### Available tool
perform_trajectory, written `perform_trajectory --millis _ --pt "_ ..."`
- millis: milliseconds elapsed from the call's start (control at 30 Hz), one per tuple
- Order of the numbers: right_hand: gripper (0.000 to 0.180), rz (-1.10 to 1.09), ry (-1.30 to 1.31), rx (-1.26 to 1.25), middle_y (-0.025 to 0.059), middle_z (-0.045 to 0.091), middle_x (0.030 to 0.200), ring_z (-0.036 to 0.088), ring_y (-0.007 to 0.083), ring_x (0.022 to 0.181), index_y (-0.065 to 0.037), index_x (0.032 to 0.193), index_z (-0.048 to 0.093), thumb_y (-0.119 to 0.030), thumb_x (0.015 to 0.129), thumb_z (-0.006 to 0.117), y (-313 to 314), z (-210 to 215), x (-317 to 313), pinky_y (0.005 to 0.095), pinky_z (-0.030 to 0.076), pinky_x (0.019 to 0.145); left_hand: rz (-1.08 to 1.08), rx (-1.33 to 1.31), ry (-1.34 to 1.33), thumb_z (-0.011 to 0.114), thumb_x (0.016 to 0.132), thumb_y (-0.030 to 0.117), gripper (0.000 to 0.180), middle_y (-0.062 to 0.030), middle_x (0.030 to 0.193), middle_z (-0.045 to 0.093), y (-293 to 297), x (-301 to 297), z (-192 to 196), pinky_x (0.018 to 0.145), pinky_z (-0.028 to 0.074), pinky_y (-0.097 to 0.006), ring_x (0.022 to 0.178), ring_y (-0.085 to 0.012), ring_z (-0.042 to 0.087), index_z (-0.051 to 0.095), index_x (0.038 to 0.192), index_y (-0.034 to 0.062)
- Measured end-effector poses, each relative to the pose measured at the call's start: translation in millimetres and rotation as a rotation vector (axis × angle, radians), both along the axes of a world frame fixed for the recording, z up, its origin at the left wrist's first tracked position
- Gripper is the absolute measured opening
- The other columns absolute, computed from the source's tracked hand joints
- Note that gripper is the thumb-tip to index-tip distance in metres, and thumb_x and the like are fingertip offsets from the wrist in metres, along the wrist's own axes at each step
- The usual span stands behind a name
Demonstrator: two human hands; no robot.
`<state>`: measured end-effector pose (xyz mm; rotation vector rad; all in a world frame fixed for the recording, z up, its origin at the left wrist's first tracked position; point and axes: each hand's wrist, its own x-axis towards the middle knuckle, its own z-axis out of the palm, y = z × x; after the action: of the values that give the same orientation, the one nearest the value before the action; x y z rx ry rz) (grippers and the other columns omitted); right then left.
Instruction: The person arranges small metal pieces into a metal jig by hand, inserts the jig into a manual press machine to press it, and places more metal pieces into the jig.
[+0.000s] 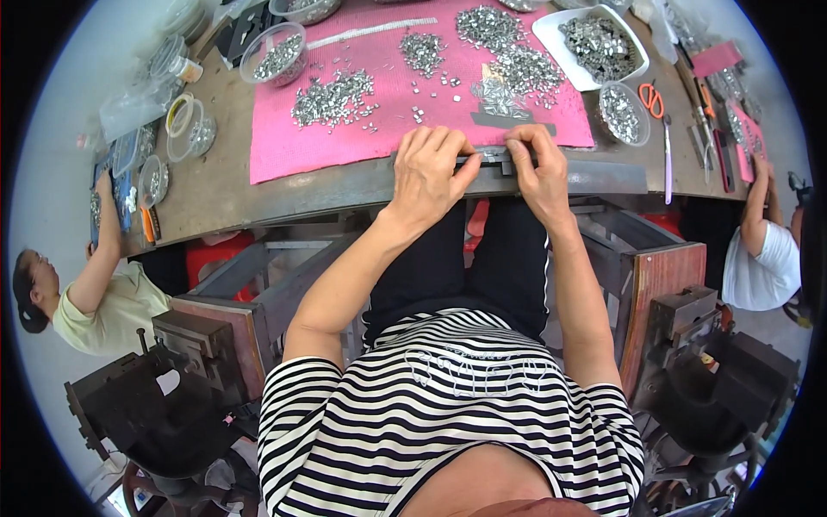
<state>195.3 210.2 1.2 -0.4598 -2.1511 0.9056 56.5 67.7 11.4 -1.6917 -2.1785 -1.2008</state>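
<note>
Tabletop [211, 183] carries a pink ribbed mat [289, 153], the reference for all positions below. At the mat's near edge, right of its middle, is a small grey metal bar [493, 158]. The left hand [435, 171] grasps the bar's left end with thumb and bent fingers; its contact points are partly hidden. The right hand [539, 169] grasps the right end, thumb toward the bar and fingers curled. On the mat, beyond the hands, lie a flat grey strip [508, 121] and several heaps of small silvery metal pieces [334, 98]. A clear round tub [274, 57] overlaps the mat's far left corner. A white tray [546, 36] sits at its far right corner, with a clear plastic cup [624, 114] near the right edge. Orange-handled scissors [651, 101] and a purple-handled tool [668, 168] lie farther right of the mat.
</note>
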Motion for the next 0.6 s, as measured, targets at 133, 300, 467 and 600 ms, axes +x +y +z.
perform_trajectory --millis 133,300,467,600 --pt "0.009 0.089 -0.022 0.069 0.0114 0.063 0.093 0.061 0.0308 0.088 -0.001 0.095 0.059 0.001 0.089 0.065 -12.9 3.0 -4.5 0.0392 0.046 0.081 -0.001 0.027 -0.016 0.077 0.080 0.014 0.023 -0.0073 0.090 0.065 -2.4 2.2 -4.0 0.086 0.044 -0.042 0.090 -0.0295 0.061 0.066 0.099 0.0071" --pt "0.004 0.086 -0.039 0.069 0.0124 0.065 0.094 0.063 0.0280 0.086 0.002 0.095 0.060 0.003 0.093 0.063 -15.6 0.4 -6.4 0.0358 0.049 0.078 -0.050 0.077 -0.044 0.075 0.081 0.009 0.029 -0.0092 0.097 0.066 -7.6 3.0 -7.7 0.088 0.043 -0.042 0.094 -0.0298 0.060 0.065 0.108 0.0044" --pt "0.006 0.106 -0.055 0.095 0.0134 0.064 0.094 0.063 0.0305 0.085 0.002 0.096 0.059 0.004 0.091 0.063 -13.4 2.0 -7.4 0.0373 0.050 0.077 -0.050 0.069 -0.045 0.074 0.081 0.006 0.030 -0.0100 0.100 0.066 -8.4 4.3 -7.6 0.089 0.043 -0.042 0.096 -0.0307 0.060 0.065 0.110 0.0033" --pt "0.011 0.092 -0.079 0.345 0.0123 0.065 0.094 0.063 0.0312 0.087 -0.001 0.095 0.061 0.003 0.087 0.067 -14.9 12.7 -9.6 0.0400 0.048 0.079 -0.021 0.082 -0.051 0.077 0.082 0.007 0.032 -0.0119 0.101 0.068 -8.3 4.8 -4.7 0.087 0.045 -0.042 0.095 -0.0307 0.063 0.066 0.112 0.0037"
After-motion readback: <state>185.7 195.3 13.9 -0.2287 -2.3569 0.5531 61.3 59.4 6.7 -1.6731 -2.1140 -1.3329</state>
